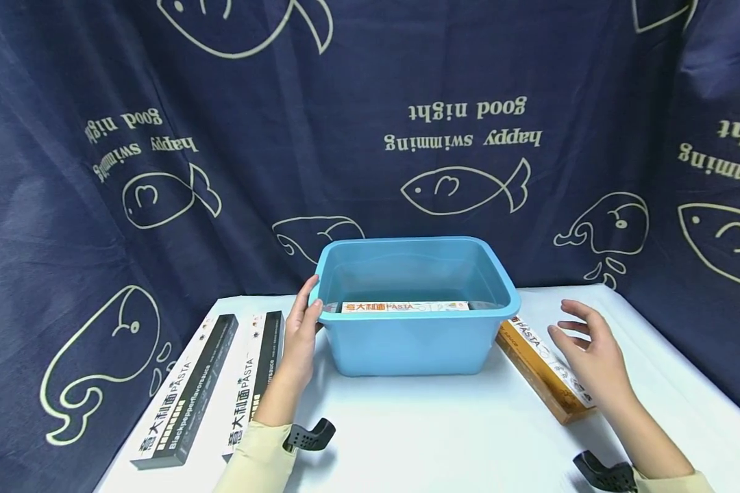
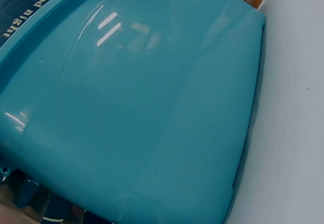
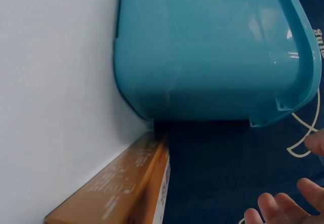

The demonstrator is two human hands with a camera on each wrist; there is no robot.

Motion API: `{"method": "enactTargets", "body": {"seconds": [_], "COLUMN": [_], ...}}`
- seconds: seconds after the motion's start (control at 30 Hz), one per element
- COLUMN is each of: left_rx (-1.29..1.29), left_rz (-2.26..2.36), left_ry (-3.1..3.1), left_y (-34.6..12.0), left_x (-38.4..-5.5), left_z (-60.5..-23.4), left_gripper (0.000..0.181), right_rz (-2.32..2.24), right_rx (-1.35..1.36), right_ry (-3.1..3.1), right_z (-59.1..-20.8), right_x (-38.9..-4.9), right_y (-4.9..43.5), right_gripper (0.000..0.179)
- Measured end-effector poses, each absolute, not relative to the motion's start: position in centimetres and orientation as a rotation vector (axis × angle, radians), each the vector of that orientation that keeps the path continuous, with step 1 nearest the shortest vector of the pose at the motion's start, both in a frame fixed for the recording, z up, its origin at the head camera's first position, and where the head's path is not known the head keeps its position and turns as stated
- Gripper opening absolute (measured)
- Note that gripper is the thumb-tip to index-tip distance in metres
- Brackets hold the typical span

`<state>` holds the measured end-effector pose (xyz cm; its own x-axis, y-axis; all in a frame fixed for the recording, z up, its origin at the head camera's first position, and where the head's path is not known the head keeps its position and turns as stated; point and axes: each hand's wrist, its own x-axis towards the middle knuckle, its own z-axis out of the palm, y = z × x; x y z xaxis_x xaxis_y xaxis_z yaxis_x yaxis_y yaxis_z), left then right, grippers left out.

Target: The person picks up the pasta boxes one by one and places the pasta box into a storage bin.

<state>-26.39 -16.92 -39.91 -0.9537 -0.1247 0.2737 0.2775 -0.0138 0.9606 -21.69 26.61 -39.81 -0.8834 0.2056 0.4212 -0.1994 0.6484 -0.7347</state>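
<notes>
A blue plastic bin (image 1: 410, 346) stands upright at the centre of the table. My left hand (image 1: 300, 335) grips the left end of its rim, thumb at the front corner and fingers along the outer side. In the left wrist view those fingers (image 2: 38, 201) show beneath the rim. Inside the bin, the top of a pasta box (image 1: 405, 307) shows; the rest is hidden by the front wall. My right hand (image 1: 592, 352) hovers above an orange-sided pasta box (image 1: 539, 370), fingers loosely bent and nothing held. That box lies slantwise at the bin's right side.
Two black-and-white pasta boxes lie on the left of the table: an outer one (image 1: 188, 390) and an inner one (image 1: 255, 373), partly behind my left forearm. A dark blue curtain (image 1: 358, 164) with fish drawings hangs behind and beside the white tabletop (image 1: 407, 431).
</notes>
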Motion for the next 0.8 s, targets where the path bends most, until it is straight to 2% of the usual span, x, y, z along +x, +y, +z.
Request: {"method": "enactTargets", "body": {"seconds": [0.8], "left_rx": [-0.169], "left_rz": [-2.053], "left_ry": [-1.983], "left_y": [-16.9], "left_x": [-26.3], "left_z": [-39.7], "left_gripper": [0.047], "right_rz": [1.068], "right_rx": [0.096], "right_ry": [-2.526], "right_z": [-44.7], "right_x": [-19.7], "right_y": [28.7], "right_gripper": [0.082]}}
